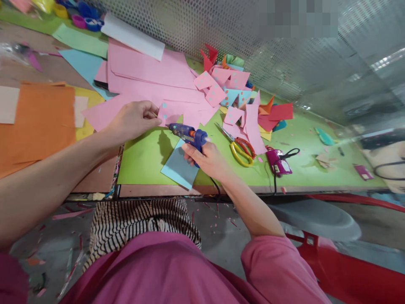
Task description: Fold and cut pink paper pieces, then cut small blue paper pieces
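Note:
My right hand [207, 159] grips a blue glue gun [187, 134] by its handle, its nozzle pointing left. The tip meets a small pink paper piece with blue dots [163, 114], which my left hand [134, 119] pinches by its left edge. Both hands hover over a green sheet [142, 158] on the table. A light blue paper rectangle [179, 166] lies under my right hand. The gun's black cord runs down off the table edge.
Large pink sheets [148, 76] lie behind the hands. Scissors with yellow and red handles [240, 150] rest to the right, with a purple tool [278, 162] beyond. Dotted pink cut-outs [228, 86] pile at the back. Orange paper [38, 122] lies left. A red stool [316, 219] stands right.

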A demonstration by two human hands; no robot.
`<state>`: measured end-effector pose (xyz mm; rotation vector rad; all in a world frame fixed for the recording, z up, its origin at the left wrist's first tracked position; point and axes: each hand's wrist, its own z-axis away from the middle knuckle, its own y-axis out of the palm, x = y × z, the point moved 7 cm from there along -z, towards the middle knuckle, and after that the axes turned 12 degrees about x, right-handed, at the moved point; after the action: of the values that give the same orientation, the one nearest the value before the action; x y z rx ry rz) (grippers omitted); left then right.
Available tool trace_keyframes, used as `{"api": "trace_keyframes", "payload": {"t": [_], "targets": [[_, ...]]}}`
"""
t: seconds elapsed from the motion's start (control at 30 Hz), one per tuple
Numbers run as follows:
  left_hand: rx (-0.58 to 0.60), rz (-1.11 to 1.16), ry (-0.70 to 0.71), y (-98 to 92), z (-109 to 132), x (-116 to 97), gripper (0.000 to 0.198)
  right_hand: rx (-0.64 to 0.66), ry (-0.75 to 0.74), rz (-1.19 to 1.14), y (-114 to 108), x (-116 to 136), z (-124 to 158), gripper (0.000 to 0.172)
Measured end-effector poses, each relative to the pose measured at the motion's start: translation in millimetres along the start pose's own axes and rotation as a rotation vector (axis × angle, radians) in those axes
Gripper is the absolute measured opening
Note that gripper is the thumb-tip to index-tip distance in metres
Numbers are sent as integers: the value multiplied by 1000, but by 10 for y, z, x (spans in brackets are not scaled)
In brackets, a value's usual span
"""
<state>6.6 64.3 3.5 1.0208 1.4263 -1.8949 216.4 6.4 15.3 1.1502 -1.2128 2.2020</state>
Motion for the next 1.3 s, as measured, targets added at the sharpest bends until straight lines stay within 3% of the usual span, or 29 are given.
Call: {"api": "trace_keyframes", "payload": {"t": [1.07, 1.2, 1.3], "targets": [[-2, 15, 25, 3, -16, 50, 34, -20, 4, -43, 0, 4, 3, 61], [-4, 3, 16, 0, -6, 35, 34, -74, 24, 34, -123, -7, 185, 59], [-9, -22, 6, -7, 5, 14, 35, -231, 52, 241, -410, -75, 457, 54]]}}
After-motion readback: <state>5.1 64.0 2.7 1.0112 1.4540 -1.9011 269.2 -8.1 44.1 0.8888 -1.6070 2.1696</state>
